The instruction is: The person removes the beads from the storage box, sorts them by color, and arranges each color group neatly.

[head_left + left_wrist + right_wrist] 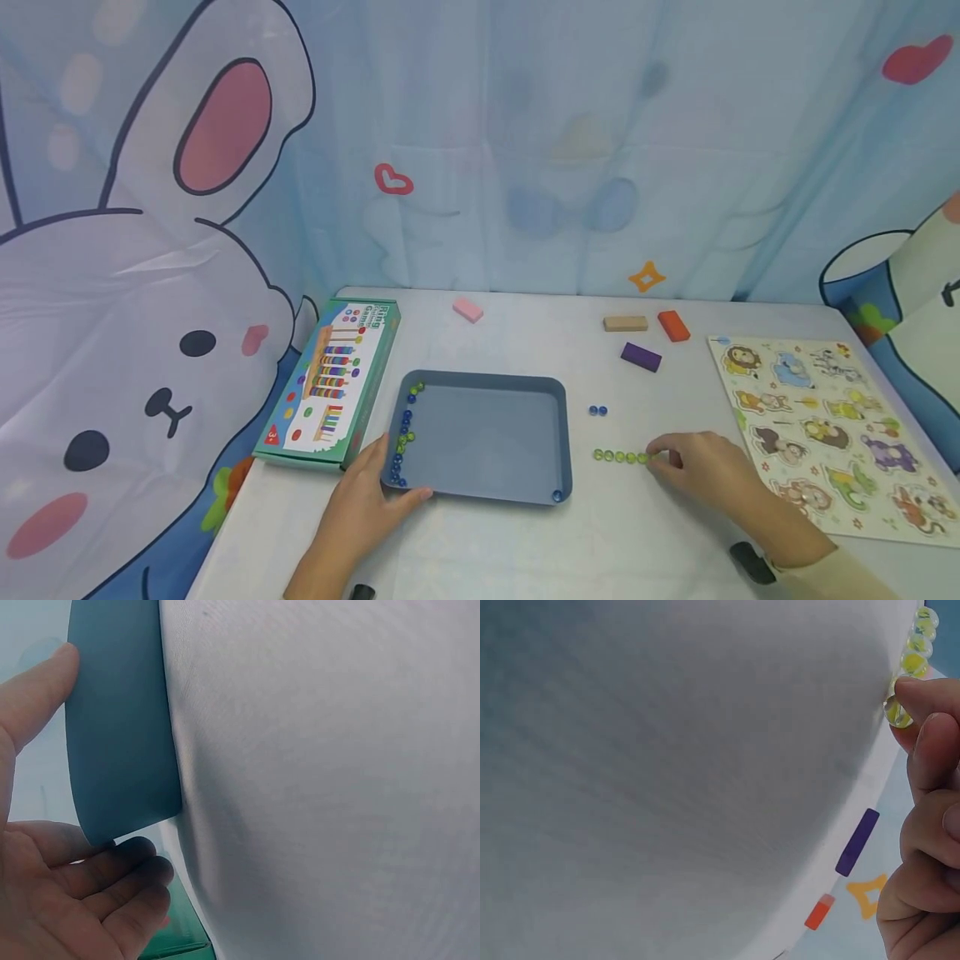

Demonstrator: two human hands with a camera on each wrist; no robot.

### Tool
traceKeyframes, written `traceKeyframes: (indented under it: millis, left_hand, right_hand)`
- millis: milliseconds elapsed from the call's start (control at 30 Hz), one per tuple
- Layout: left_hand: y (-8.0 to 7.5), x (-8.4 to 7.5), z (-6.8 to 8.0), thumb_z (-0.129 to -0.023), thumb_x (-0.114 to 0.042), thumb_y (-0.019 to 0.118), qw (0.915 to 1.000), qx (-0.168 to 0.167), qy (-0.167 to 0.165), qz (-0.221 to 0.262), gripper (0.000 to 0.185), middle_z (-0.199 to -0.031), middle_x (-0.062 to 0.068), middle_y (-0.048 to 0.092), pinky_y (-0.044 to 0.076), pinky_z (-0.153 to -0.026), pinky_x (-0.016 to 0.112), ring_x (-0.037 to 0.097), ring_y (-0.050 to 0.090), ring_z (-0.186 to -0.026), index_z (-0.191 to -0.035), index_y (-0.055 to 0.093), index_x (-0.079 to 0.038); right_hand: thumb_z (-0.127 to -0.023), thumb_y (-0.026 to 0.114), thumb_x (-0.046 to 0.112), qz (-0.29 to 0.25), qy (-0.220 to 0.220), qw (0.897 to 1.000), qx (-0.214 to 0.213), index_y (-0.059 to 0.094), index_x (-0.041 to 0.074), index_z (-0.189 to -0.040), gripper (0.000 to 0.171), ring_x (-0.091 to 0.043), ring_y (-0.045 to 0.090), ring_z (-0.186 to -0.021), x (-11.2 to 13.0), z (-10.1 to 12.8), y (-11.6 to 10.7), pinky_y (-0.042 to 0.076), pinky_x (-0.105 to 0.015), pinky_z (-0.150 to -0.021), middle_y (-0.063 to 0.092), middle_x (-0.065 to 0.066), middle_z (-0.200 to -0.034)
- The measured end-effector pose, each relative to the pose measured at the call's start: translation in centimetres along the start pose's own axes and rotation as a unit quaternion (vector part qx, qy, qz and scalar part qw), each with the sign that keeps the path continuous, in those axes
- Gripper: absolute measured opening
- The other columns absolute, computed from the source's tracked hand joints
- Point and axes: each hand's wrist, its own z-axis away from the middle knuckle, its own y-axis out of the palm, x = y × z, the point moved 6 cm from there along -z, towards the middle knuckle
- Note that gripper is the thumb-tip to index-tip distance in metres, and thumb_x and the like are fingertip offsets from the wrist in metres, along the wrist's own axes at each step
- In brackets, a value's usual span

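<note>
White table point(525, 350), cartoon curtain behind. Ring game box point(330, 383) far left. Left hand point(367, 508) grips near-left corner of blue tray point(487, 433), thumb on the rim, fingers curled under it; blue and green marbles point(403, 437) sit along the tray's left wall. Right of tray, row of green marbles point(618, 457) on the table; right hand point(705, 475) pinches the rightmost one with fingertips point(919, 694). Animal puzzle point(825, 425) far right. Risk: bumping the row sends marbles rolling off; tilting the tray makes its marbles roll.
</note>
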Motion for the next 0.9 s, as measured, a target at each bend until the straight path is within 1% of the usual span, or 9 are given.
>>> traceKeyframes:
  millis: [133,267,367,500,633,700,800,900]
  left_hand:
    - [0.0,0.1,0.0,-0.078,-0.065,0.084,1.0000,-0.002,0.000,0.001,0.117,-0.167,0.016,0.039,0.038,-0.123,0.060,0.038,0.038,-0.155,-0.163,0.033,-0.003]
    - [0.0,0.2,0.0,-0.078,-0.066,0.084,1.0000,-0.002,0.001,0.000,0.117,-0.167,0.016,0.039,0.038,-0.123,0.060,0.039,0.038,-0.155,-0.163,0.033,-0.003]
    - [0.0,0.2,0.0,-0.078,-0.066,0.083,1.0000,-0.002,0.003,0.000,0.117,-0.167,0.016,0.039,0.039,-0.122,0.060,0.039,0.038,-0.155,-0.163,0.033,-0.004]
    - [0.0,0.2,-0.1,-0.078,-0.067,0.083,1.0000,-0.003,0.004,0.002,0.118,-0.168,0.015,0.039,0.039,-0.123,0.060,0.038,0.038,-0.155,-0.164,0.032,-0.005]
    - [0.0,0.3,-0.1,-0.078,-0.067,0.083,1.0000,-0.003,0.002,0.004,0.118,-0.168,0.014,0.039,0.039,-0.123,0.059,0.037,0.038,-0.155,-0.164,0.032,-0.005]
    - [0.0,0.3,-0.1,-0.078,-0.067,0.084,1.0000,-0.003,0.002,0.005,0.118,-0.168,0.015,0.039,0.039,-0.123,0.059,0.038,0.038,-0.155,-0.164,0.032,-0.005]
    - [0.0,0.3,-0.2,-0.077,-0.067,0.083,1.0000,-0.004,0.003,0.006,0.118,-0.168,0.015,0.039,0.039,-0.123,0.059,0.038,0.038,-0.155,-0.164,0.033,-0.006]
    - [0.1,0.2,-0.1,-0.076,-0.069,0.083,0.9999,-0.007,0.009,0.006,0.119,-0.167,0.015,0.040,0.040,-0.123,0.058,0.037,0.039,-0.154,-0.164,0.033,-0.006]
  right_hand:
    - [-0.089,0.081,0.025,0.000,-0.007,1.000,-0.014,0.082,0.018,-0.107,0.019,-0.010,0.044,-0.055,0.0,0.1,0.1,0.029,-0.022,-0.047,0.051,0.009,-0.062]
    - [-0.089,0.082,0.029,-0.006,-0.003,1.000,-0.009,0.081,0.018,-0.112,0.025,-0.009,0.045,-0.057,-0.1,0.1,-0.2,0.032,-0.022,-0.048,0.052,0.009,-0.063]
    - [-0.089,0.083,0.033,-0.009,-0.003,1.000,-0.018,0.081,0.019,-0.115,0.030,-0.008,0.046,-0.059,-0.1,0.1,-1.1,0.033,-0.022,-0.049,0.054,0.010,-0.065]
    - [-0.089,0.083,0.033,-0.006,-0.023,0.998,-0.056,0.080,0.017,-0.114,0.030,-0.007,0.044,-0.057,0.4,-0.2,-3.0,0.033,-0.021,-0.048,0.055,0.011,-0.065]
    - [-0.089,0.084,0.031,0.002,-0.057,0.994,-0.097,0.081,0.016,-0.111,0.027,-0.004,0.042,-0.053,1.9,-0.9,-4.4,0.034,-0.021,-0.047,0.056,0.013,-0.064]
    - [-0.089,0.084,0.031,0.007,-0.075,0.991,-0.110,0.081,0.015,-0.109,0.026,-0.003,0.041,-0.052,2.9,-1.3,-4.9,0.034,-0.020,-0.047,0.055,0.014,-0.063]
    - [-0.089,0.084,0.029,0.009,-0.095,0.989,-0.113,0.081,0.014,-0.110,0.025,-0.004,0.041,-0.054,4.7,-2.1,-5.2,0.034,-0.020,-0.048,0.055,0.015,-0.062]
    - [-0.089,0.084,0.029,0.009,-0.105,0.989,-0.104,0.081,0.014,-0.112,0.027,-0.005,0.043,-0.056,6.5,-2.9,-5.3,0.036,-0.020,-0.050,0.055,0.014,-0.063]
